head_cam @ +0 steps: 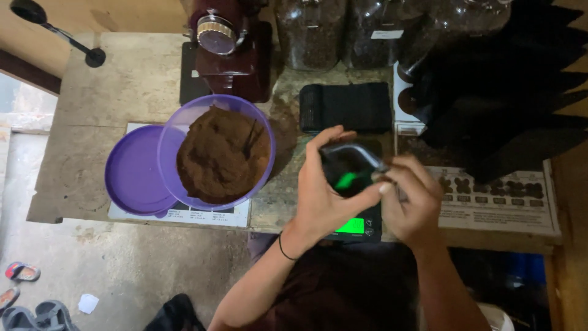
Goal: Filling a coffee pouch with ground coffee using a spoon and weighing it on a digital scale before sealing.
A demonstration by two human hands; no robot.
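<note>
My left hand and my right hand both hold a glossy black pouch at its mouth, just above a small scale with a lit green display. The left hand wraps the pouch's left side. The right hand pinches its right edge. A green glow reflects off the pouch. To the left stands a purple bowl heaped with brown ground powder, with a dark handle sticking out of the heap. Whether the pouch holds anything is hidden.
A purple lid lies left of the bowl. At the back stand a dark red grinder, jars of dark beans and a flat black stack. Black bags pile at the right over a printed sheet. Sandals lie on the floor.
</note>
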